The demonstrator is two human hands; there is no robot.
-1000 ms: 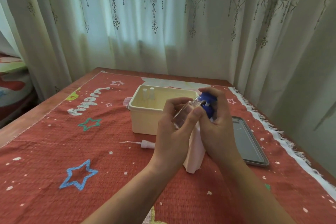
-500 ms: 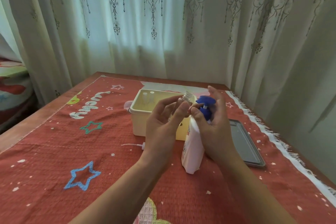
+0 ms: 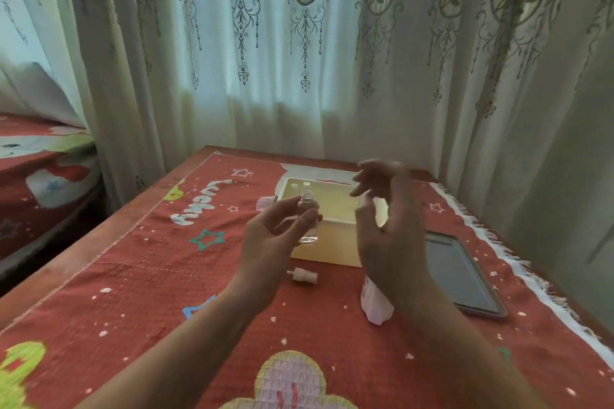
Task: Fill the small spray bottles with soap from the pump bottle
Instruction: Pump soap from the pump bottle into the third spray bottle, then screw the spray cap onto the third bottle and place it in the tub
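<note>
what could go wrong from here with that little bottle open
1. The small bottle is uncapped and held only in the left hand; a tilt may spill its contents onto the cloth.
2. The right hand hovers right by the pump bottle and might knock it toward the tablet.
3. The spray cap lies loose on the cloth and could get swept away.

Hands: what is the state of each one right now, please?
Left hand: holds the small clear bottle upright, cap off.
Right hand: open, fingers spread, blurred, holding nothing.
</note>
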